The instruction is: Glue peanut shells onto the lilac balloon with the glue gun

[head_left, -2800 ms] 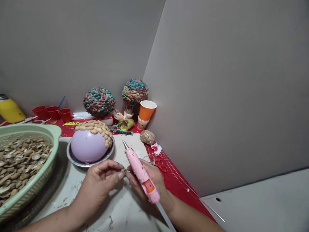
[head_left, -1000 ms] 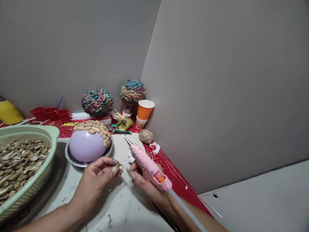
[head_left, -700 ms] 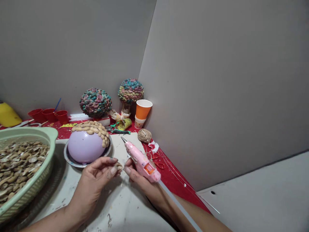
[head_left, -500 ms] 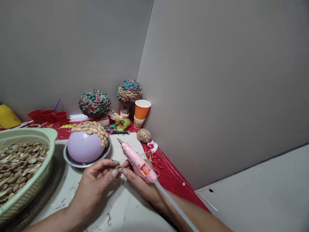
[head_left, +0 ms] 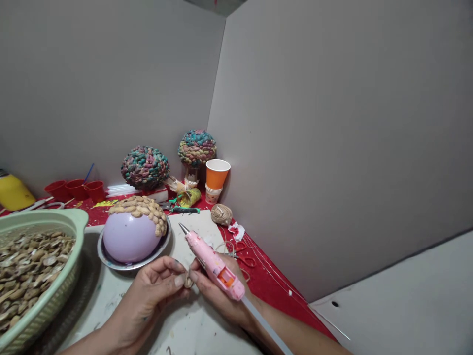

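Between finger and thumb, my left hand (head_left: 153,296) pinches a peanut shell half (head_left: 188,280), its hollow side partly showing. My right hand (head_left: 221,291) carries a pink hot glue gun (head_left: 210,261), nozzle pointing away to the upper left, a glue stick trailing from its back. The right thumb and fingertip also touch the shell's edge. Behind my left hand, a purple balloon (head_left: 129,239) rests in a metal bowl (head_left: 105,259). Peanut shells (head_left: 142,206) cover the balloon's top and right side.
A green basket (head_left: 79,231) of peanut shells stands at left. Behind are two coloured shell-covered balls (head_left: 145,167), red cups (head_left: 94,191), an orange cup (head_left: 217,173) and pliers (head_left: 185,210). Twine (head_left: 221,214) and red scissors (head_left: 246,256) lie at right, beside grey walls.
The view has tipped upward slightly, so everything sits lower. The shell has turned and shows more of itself between my fingertips. Both hands keep their hold.
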`<state>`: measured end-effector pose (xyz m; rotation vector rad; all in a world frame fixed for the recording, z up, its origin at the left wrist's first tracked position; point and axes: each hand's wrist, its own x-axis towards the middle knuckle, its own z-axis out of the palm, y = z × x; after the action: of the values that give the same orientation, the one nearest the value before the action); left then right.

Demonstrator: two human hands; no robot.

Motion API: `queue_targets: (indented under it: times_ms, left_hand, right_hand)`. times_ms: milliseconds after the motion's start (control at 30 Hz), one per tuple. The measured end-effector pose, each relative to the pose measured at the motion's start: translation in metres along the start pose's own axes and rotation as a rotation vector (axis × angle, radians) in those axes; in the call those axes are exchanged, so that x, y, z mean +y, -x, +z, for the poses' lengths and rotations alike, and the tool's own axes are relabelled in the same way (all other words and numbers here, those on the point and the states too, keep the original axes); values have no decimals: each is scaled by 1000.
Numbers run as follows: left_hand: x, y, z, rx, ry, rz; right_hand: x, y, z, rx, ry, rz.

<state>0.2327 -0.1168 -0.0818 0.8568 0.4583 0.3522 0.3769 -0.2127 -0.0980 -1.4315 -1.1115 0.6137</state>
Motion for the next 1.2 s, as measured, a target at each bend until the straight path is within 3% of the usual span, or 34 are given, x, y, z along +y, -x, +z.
queue_targets:
  times_ms: [233, 433, 633, 900, 1067, 1200]
  left_hand:
    - [10, 1, 2, 52, -54, 119]
    - [10, -1, -2, 144, -146, 207]
    - [7, -3, -3, 158, -196, 270]
    - [1, 0, 0, 213, -256, 328]
    - [-6, 1, -3, 202, -309, 337]
    - [-8, 0, -6, 204, -454, 390]
  right_hand:
    - [-8, -2, -5, 80, -3, 36]
    - [-12, -3, -7, 0, -49, 78]
    - [-8, -3, -2, -23, -120, 128]
    - [5, 1, 1, -34, -108, 69]
    - [3, 1, -2, -66, 74, -77]
    - [10, 0, -3, -13, 221, -181]
